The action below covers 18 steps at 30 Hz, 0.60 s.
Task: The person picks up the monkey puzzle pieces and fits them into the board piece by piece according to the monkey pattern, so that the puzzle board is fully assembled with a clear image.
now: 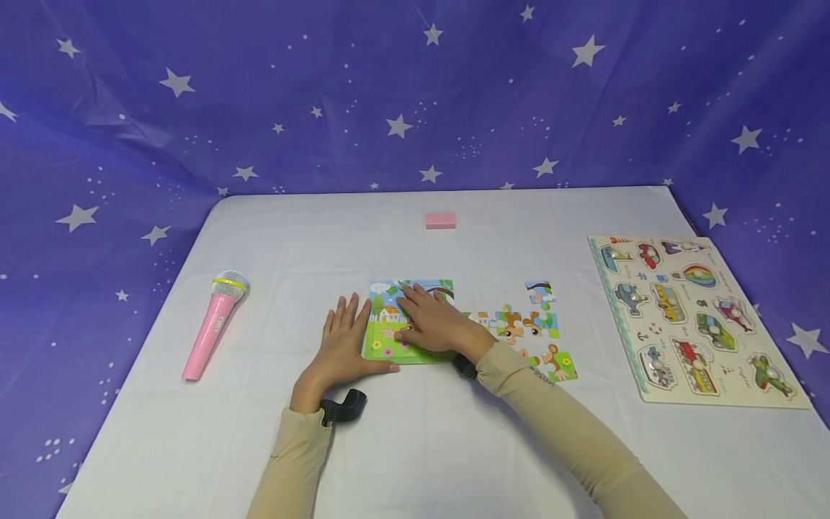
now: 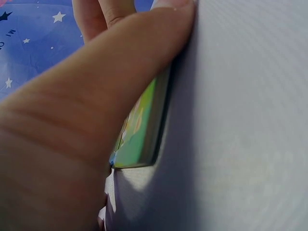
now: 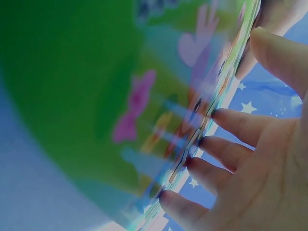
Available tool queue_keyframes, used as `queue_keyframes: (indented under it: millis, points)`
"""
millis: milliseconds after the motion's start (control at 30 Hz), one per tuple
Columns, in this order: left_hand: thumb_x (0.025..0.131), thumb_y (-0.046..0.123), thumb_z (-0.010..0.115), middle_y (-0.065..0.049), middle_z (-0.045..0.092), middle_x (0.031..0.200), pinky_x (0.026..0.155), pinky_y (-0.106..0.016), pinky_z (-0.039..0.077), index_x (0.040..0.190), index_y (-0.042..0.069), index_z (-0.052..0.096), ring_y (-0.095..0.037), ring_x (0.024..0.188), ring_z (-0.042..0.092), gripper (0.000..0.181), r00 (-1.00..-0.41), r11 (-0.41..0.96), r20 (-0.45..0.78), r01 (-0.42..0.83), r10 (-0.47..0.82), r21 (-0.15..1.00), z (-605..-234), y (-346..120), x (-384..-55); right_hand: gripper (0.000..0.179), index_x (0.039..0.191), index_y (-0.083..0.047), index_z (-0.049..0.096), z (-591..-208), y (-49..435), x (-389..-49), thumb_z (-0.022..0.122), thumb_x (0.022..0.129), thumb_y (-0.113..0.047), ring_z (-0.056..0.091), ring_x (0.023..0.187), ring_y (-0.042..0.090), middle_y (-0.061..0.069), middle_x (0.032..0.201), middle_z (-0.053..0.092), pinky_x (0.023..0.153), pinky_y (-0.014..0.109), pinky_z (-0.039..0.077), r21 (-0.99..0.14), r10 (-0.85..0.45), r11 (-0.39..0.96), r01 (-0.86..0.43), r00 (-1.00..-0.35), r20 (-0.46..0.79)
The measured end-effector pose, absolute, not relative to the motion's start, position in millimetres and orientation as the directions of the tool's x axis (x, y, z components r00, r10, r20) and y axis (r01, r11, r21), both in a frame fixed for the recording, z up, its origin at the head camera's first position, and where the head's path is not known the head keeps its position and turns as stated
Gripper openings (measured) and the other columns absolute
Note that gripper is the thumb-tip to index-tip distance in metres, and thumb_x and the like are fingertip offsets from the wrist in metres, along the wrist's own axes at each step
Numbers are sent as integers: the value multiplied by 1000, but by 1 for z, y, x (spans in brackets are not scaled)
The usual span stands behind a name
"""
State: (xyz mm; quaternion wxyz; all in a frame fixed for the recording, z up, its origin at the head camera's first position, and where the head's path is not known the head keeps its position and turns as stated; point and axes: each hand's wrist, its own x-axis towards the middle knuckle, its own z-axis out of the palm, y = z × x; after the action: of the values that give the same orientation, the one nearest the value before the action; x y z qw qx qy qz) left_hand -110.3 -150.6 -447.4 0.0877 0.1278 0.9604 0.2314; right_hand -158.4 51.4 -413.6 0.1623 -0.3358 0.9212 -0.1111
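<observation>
A jigsaw puzzle board [image 1: 403,353] with a green field, house and animal picture lies on the table in front of the person. My left hand [image 1: 339,351] rests at its left side, fingers spread and thumb stretched along the near edge. In the left wrist view, the thumb crosses in front of the board's side [image 2: 147,130]. My right hand [image 1: 436,321] lies over the board's right part, covering some of the picture. Its fingertips [image 3: 221,115] touch the picture surface in the right wrist view. Loose jigsaw pieces [image 1: 512,330] lie right of the board, partly behind the right wrist.
On the left lies a pink toy microphone [image 1: 214,324]. A small pink block [image 1: 440,221] sits toward the back of the white-covered table [image 1: 311,238]. At the right is a wooden vehicle peg puzzle [image 1: 697,321]. Purple starry cloth [image 1: 363,94] hangs behind the table.
</observation>
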Motion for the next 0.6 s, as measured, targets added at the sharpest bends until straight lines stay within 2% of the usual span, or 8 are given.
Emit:
queue_keyframes:
  millis: [233,400,600]
  points:
    - [60,66,70,-17,-1,153,113,-52,-2,147,10,10,-35,141,-9,120,-952,862,-108,206,286,464,-449,-152,-110,69,144,-10,26,-413,52,-160,45,90,-48,12,141,29,11,152,16,112,51,18,-311,-663,743,-592,-714,-226]
    - [60,66,70,-16,-2,153,113,-52,-3,147,10,9,-34,141,-10,120,-953,859,-109,202,284,471,-449,-152,-110,67,142,-11,31,-415,53,-162,48,89,-49,20,139,29,11,151,23,110,49,24,-316,-665,736,-599,-727,-171]
    - [60,65,70,-16,-2,153,112,-52,-4,147,10,9,-34,140,-10,119,-952,851,-109,201,287,485,-449,-152,-110,61,138,-9,39,-413,60,-167,52,89,-43,29,136,29,13,146,32,109,47,28,-407,-660,711,-574,-744,-103]
